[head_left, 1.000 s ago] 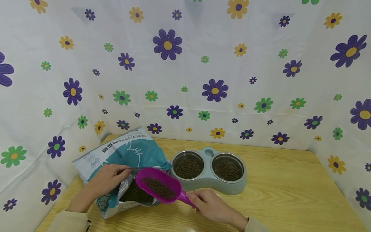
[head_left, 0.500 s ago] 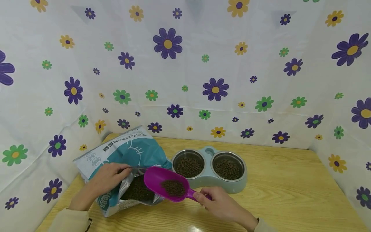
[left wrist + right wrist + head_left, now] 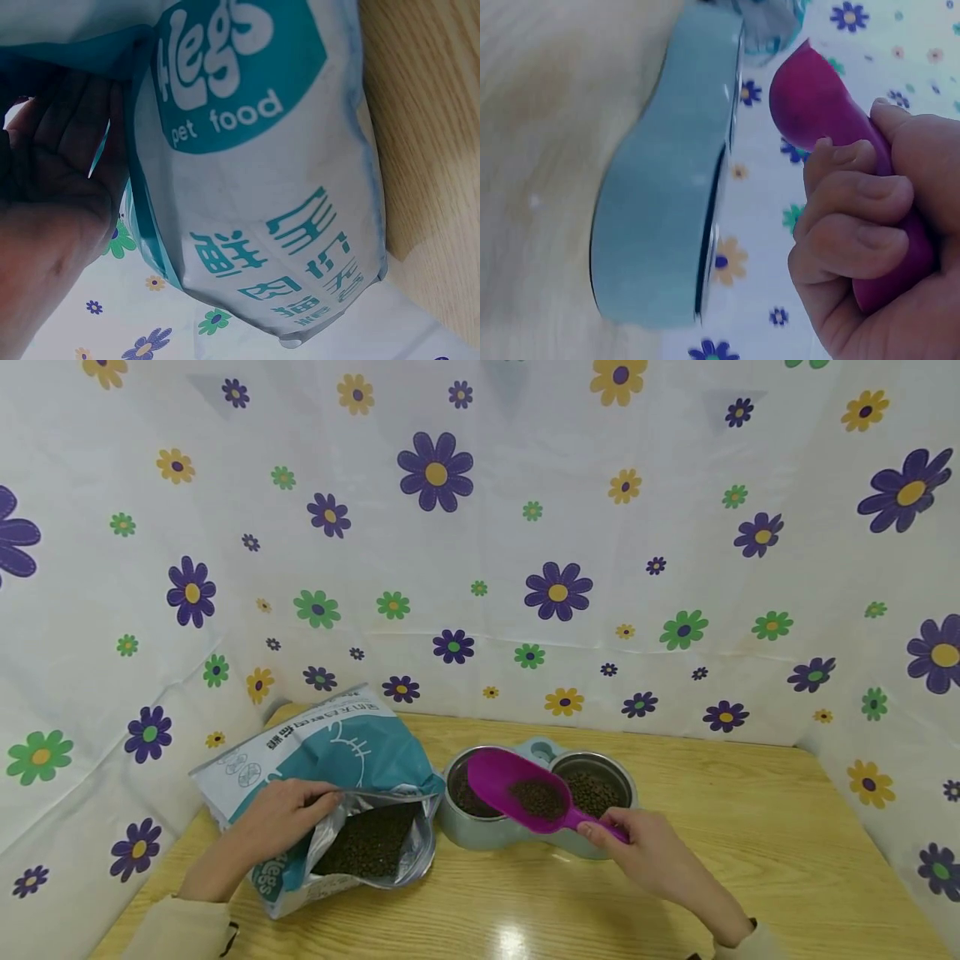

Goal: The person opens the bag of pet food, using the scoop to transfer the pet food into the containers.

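Observation:
A teal and white pet food bag (image 3: 386,747) lies with its mouth toward me, brown kibble (image 3: 366,845) inside. My left hand (image 3: 273,827) grips the upper edge of that mouth; in the left wrist view its fingers go behind the bag's teal edge, tips hidden. My right hand (image 3: 654,853) holds a purple scoop (image 3: 491,777) by its handle, fingers curled round it in the right wrist view. Kibble lies in the scoop's rear half. The scoop hangs over the light blue double bowl stand (image 3: 476,837), partly covering the left steel bowl (image 3: 452,777); both bowls contain kibble.
The wooden table (image 3: 735,827) bears the bag at left and the bowl stand right beside it. A white flowered cloth (image 3: 675,527) closes off the back and both sides. A small round recess (image 3: 542,748) sits between the bowls at the back.
The scoop of kibble has moved right and slightly up, from above the bag's mouth to above the left bowl. My left hand stays on the bag's edge.

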The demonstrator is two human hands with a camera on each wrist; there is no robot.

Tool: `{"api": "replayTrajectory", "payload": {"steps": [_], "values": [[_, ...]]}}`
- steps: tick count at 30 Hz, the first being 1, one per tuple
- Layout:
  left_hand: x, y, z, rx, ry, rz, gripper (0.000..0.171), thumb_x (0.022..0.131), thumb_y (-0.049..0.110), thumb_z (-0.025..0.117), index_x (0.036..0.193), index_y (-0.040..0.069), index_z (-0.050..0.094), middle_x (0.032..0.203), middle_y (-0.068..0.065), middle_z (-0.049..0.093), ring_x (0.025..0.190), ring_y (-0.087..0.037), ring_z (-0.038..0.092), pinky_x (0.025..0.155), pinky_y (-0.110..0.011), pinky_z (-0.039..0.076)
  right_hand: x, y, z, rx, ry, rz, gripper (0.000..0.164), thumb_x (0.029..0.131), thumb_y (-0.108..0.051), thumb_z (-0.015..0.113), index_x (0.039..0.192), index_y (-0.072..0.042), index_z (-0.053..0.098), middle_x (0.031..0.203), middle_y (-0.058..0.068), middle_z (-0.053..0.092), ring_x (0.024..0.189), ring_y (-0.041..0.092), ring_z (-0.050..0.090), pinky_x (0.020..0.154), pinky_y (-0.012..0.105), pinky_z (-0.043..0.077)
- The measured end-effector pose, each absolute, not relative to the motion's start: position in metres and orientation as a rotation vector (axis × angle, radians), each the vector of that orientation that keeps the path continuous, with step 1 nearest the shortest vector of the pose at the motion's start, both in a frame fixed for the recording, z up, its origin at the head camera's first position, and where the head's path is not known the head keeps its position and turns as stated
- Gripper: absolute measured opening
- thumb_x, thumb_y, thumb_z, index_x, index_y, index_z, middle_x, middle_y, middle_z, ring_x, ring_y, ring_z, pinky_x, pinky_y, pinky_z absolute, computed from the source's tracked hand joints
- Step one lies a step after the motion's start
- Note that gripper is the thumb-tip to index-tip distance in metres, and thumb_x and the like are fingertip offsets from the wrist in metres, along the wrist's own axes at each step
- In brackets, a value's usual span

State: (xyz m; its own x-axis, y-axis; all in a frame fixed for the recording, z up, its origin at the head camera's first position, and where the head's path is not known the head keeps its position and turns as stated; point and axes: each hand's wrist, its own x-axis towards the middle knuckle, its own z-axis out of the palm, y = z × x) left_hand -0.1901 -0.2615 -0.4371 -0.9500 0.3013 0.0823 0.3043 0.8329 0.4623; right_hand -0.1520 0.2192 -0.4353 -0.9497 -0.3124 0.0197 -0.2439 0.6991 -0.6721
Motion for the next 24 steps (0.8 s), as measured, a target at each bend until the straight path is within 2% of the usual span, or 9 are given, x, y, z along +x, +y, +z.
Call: {"api": "replayTrajectory", "payload": {"steps": [8, 15, 21, 24], "values": [[-0.190, -0.261, -0.436, -0.499, -3.012, -0.791, 0.033, 0.106, 0.031, 0.055, 0.122, 0.010, 0.076, 0.102, 0.000, 0.077, 0.070, 0.001, 0.057, 0.068, -0.027, 0.050, -0.157, 0.258, -0.424, -0.314, 3.062, -0.896, 0.033, 0.100, -0.039, 0.065, 0.079, -0.013, 0.064, 0.061, -0.007, 0.041, 0.053, 0.005, 0.035, 0.049, 0.022, 0.029], [-0.190, -0.262, -0.435, -0.497, -3.008, -0.789, 0.034, 0.106, 0.031, 0.055, 0.122, 0.010, 0.076, 0.100, 0.001, 0.077, 0.067, 0.001, 0.055, 0.066, -0.026, 0.048, -0.156, 0.275, -0.415, -0.219, 3.145, -0.708, 0.039, 0.099, -0.046, 0.065, 0.078, -0.013, 0.063, 0.059, -0.005, 0.045, 0.053, 0.010, 0.040, 0.049, 0.023, 0.028], [-0.190, -0.261, -0.436, -0.497, -3.011, -0.793, 0.034, 0.106, 0.031, 0.055, 0.122, 0.009, 0.076, 0.096, 0.000, 0.076, 0.061, -0.002, 0.051, 0.062, -0.025, 0.043, -0.153, 0.283, -0.411, -0.209, 3.211, -0.560, 0.043, 0.096, -0.050, 0.067, 0.071, -0.016, 0.057, 0.057, -0.006, 0.040, 0.051, 0.010, 0.036, 0.048, 0.024, 0.025], [-0.189, -0.261, -0.436, -0.495, -3.013, -0.771, 0.034, 0.106, 0.031, 0.055, 0.122, 0.010, 0.076, 0.101, -0.001, 0.077, 0.065, 0.000, 0.054, 0.064, -0.026, 0.045, -0.152, 0.284, -0.409, -0.214, 3.232, -0.512, 0.044, 0.095, -0.050, 0.068, 0.070, -0.017, 0.056, 0.056, -0.007, 0.039, 0.050, 0.010, 0.035, 0.047, 0.024, 0.024]]}}
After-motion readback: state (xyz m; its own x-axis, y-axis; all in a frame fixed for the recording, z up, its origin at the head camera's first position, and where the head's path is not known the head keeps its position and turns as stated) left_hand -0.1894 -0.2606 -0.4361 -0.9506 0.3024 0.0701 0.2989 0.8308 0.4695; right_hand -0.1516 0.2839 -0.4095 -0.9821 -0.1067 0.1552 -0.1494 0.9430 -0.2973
